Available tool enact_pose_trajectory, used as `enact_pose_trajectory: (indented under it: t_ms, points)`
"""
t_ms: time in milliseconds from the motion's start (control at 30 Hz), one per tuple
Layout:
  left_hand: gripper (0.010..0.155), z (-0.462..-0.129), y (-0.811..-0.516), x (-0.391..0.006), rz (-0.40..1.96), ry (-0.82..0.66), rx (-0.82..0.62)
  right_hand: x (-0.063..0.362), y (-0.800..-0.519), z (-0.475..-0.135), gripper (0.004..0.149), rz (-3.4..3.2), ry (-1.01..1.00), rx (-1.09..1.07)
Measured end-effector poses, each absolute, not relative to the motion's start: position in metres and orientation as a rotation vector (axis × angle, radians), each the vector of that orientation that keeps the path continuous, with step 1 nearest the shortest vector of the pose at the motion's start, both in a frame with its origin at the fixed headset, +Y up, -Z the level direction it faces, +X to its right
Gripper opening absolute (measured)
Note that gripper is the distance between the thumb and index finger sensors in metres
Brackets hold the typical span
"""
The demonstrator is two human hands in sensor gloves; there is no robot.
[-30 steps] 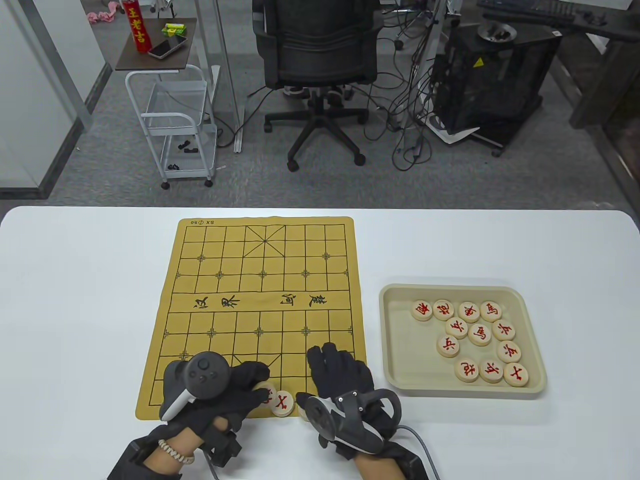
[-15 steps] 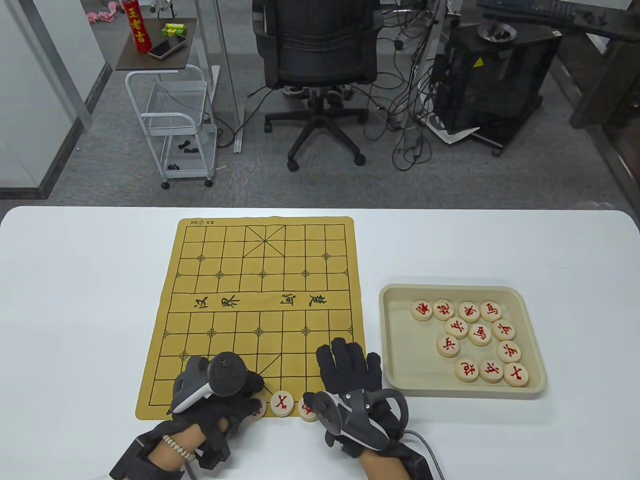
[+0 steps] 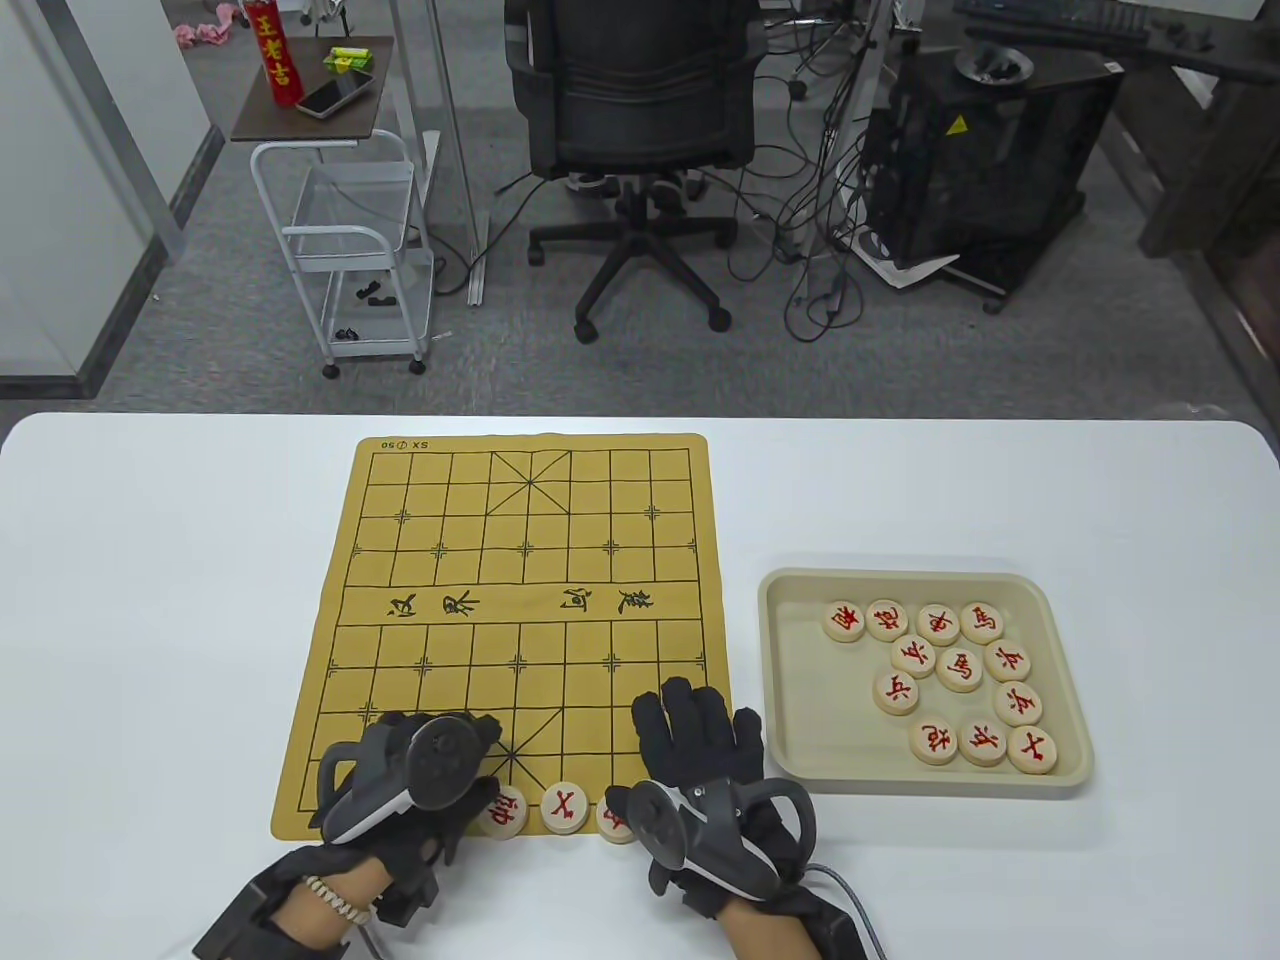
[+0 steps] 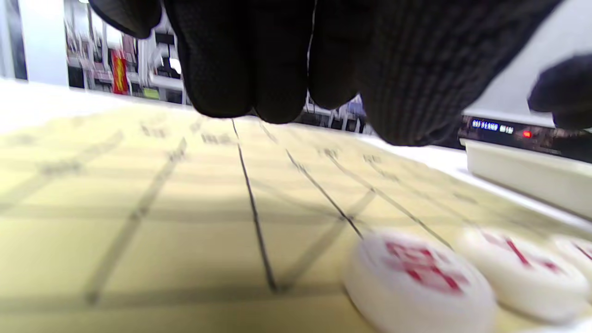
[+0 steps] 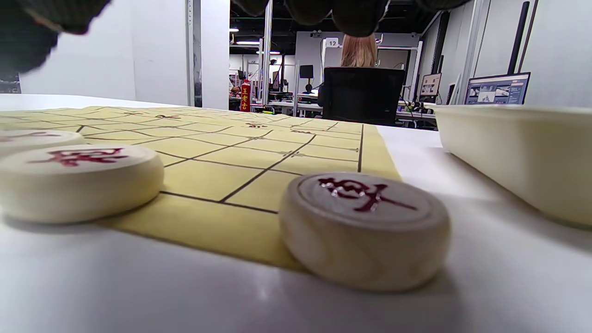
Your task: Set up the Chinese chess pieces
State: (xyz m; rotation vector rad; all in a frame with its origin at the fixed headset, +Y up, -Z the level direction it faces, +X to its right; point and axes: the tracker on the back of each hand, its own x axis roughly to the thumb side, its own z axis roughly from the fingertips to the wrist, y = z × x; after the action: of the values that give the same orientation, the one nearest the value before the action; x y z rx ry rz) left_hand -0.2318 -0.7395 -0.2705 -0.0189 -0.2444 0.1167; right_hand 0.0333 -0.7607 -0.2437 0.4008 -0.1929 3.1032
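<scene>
So on my feed the yellow cloth chess board with black grid lines (image 3: pixel 515 630) is lying flat on the white desk (image 3: pixel 150 600), and three round pale wooden pieces with red characters sit in a row along its near edge: one (image 3: pixel 503 812) right beside my left hand (image 3: pixel 420 770), one (image 3: pixel 564 808) in the middle, and one (image 3: pixel 615 820) partly tucked under my right hand (image 3: pixel 700 745). In the right wrist view there's also a fourth wooden piece (image 5: pixel 365 229) sitting half on the board's corner, half on the desk, and I can't see it from above.

Left hand hovers over the board with fingers (image 4: pixel 245 69) curled down loosely, not holding anything; the nearest piece is clear of them. Right hand has fingers spread out over the board's lower right corner, holding nothing as far as I can tell.

The beige rectangular plastic tray (image 3: pixel 790 690) sits just right of the board with a dozen more red-lettered pieces (image 3: pixel 960 668) lying flat inside.
</scene>
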Motion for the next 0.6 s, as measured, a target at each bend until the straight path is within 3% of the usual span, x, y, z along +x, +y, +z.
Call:
enact_pose_trajectory:
  t_ms: [200, 433, 600]
  points:
    - [0.08, -0.256, -0.725, -0.271, 0.066, -0.156, 0.194, 0.034, -0.76, -0.245, 0.087, 3.105, -0.178, 0.384]
    - [0.089, -0.257, -0.739, -0.287, 0.113, -0.12, 0.151, 0.043, -0.754, -0.254, 0.087, 3.106, -0.149, 0.292]
    - [0.088, -0.259, -0.74, -0.286, 0.107, -0.113, 0.134, 0.097, -0.72, -0.276, 0.083, 2.977, -0.235, -0.179]
